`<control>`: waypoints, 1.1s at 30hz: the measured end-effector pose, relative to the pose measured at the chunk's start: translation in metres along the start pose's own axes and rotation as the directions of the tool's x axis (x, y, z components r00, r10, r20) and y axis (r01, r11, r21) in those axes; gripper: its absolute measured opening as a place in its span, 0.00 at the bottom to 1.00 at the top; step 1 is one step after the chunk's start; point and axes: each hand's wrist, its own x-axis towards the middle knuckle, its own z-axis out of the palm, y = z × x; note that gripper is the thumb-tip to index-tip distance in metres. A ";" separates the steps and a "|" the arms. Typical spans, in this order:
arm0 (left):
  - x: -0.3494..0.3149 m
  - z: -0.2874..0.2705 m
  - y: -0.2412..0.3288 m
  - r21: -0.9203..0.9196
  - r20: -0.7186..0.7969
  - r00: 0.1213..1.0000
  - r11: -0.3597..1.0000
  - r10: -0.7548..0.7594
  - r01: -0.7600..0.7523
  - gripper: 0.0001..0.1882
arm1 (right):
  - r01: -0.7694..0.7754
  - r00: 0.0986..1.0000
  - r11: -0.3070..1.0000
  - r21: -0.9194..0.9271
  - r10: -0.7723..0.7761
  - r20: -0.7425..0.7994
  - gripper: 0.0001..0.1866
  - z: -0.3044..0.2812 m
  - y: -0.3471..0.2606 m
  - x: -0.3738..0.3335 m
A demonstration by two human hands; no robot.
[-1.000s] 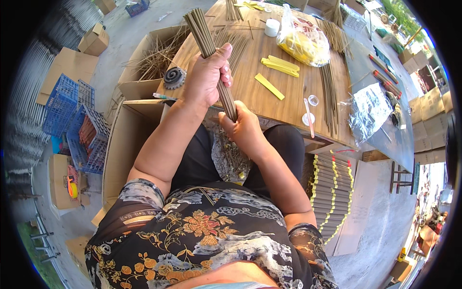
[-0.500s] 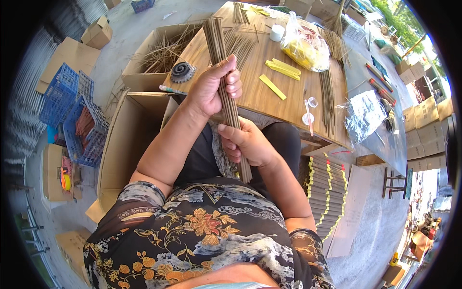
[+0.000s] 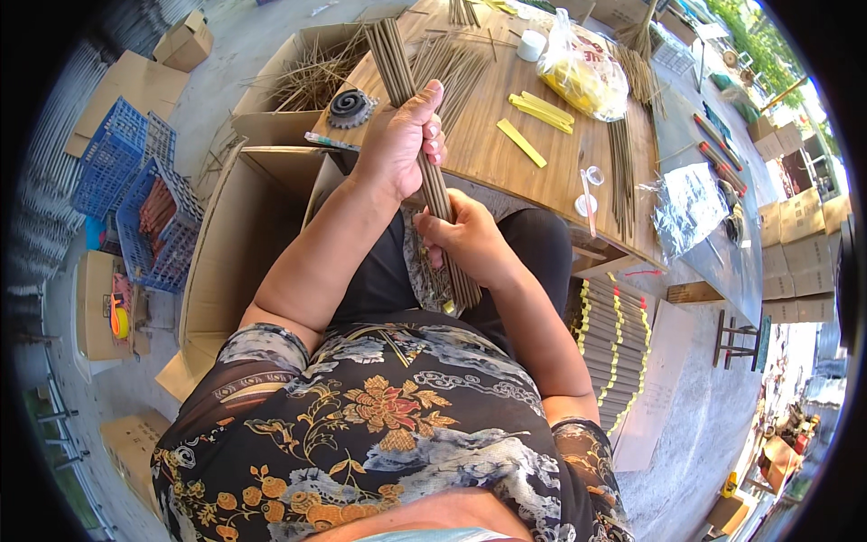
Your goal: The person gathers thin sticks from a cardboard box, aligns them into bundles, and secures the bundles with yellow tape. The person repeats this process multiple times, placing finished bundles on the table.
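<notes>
A bundle of thin brown incense sticks (image 3: 390, 61) slants between my two hands, its upper end over the table and its lower end near my lap. Higher up, my left hand (image 3: 405, 135) is closed around the bundle with the thumb on top. My right hand (image 3: 461, 237) grips it lower down, fingers curled round the sticks. Beyond my left hand, more loose sticks (image 3: 456, 77) lie on the wooden table (image 3: 488, 172). Yellow paper strips (image 3: 542, 112) rest to the right, with a single strip (image 3: 521, 143) nearer me.
An open cardboard box (image 3: 244, 244) stands left of my legs, and another box (image 3: 302, 117) holds scattered sticks. A dark coiled roll (image 3: 350, 108) sits at the table's left edge. Blue crates (image 3: 163, 226) are farther left. Banded stick bundles (image 3: 610, 352) lie at the right.
The bundle has shifted slightly up and left with my left hand. My right hand has moved up a little. The lower stick ends have spread somewhat.
</notes>
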 end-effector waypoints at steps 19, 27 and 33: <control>0.005 -0.019 0.005 0.076 -0.175 0.977 0.991 0.119 -0.107 0.15 | 0.045 0.964 0.830 -0.555 -0.182 -0.193 0.13 0.013 0.009 0.011; 0.001 -0.039 -0.004 -0.134 0.047 0.999 0.991 0.002 0.004 0.15 | -0.017 1.000 0.976 -0.218 0.016 -0.008 0.15 0.011 0.006 0.016; 0.012 -0.052 -0.001 -0.257 0.231 0.972 0.961 -0.039 0.100 0.14 | -0.293 0.940 0.932 0.211 0.241 0.242 0.13 0.011 -0.011 0.019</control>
